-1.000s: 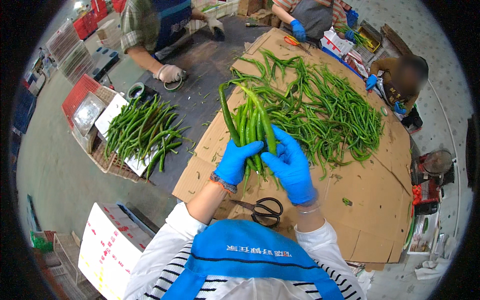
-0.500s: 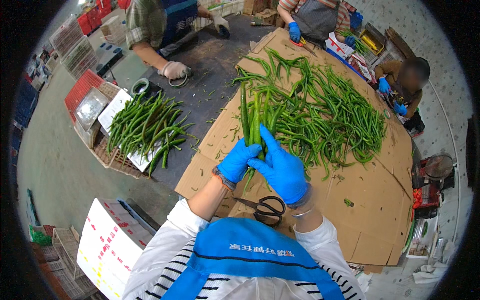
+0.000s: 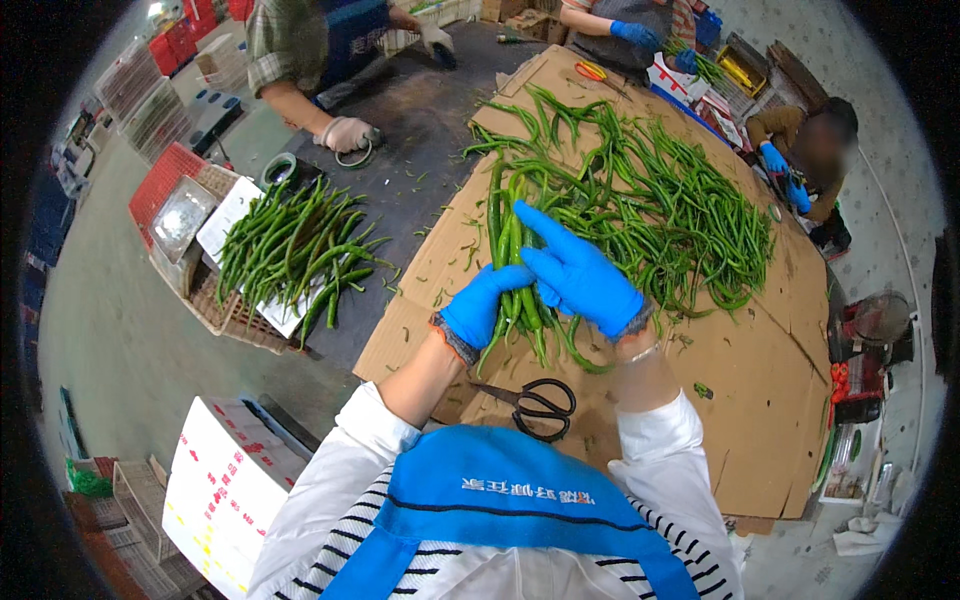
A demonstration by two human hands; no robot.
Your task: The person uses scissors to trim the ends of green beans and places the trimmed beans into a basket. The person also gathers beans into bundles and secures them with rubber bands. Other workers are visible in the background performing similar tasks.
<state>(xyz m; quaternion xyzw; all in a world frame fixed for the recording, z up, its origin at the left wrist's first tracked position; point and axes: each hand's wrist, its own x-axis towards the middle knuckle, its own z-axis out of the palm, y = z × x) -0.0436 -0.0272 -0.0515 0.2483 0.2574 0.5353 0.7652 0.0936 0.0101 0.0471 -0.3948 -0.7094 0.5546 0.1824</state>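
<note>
My left hand (image 3: 478,312), in a blue glove, is closed round a small bunch of long green chili peppers (image 3: 494,206), whose lower ends stick out below the fist. My right hand (image 3: 588,276), also blue-gloved, lies against the bunch's right side with its fingers stretched out and pointing up to the left. Part of the bunch is hidden behind both hands. Just beyond them spreads a large heap of green chili peppers (image 3: 690,215) on a cardboard sheet (image 3: 740,400). Black-handled scissors (image 3: 541,408) lie on the cardboard close to my body.
Another pile of peppers (image 3: 290,250) sits at the left over a white tray and wicker basket (image 3: 235,318). A white box (image 3: 225,490) stands lower left. Across the dark table (image 3: 425,130), a co-worker's gloved hand (image 3: 347,134) rests by a ring. Red-orange-handled scissors (image 3: 592,71) lie at the far edge.
My right hand has shifted right, its fingers now straighter and more apart from my left hand. The bunch sits slightly lower. At the far edge, a co-worker's blue-gloved hand has let go of the scissors.
</note>
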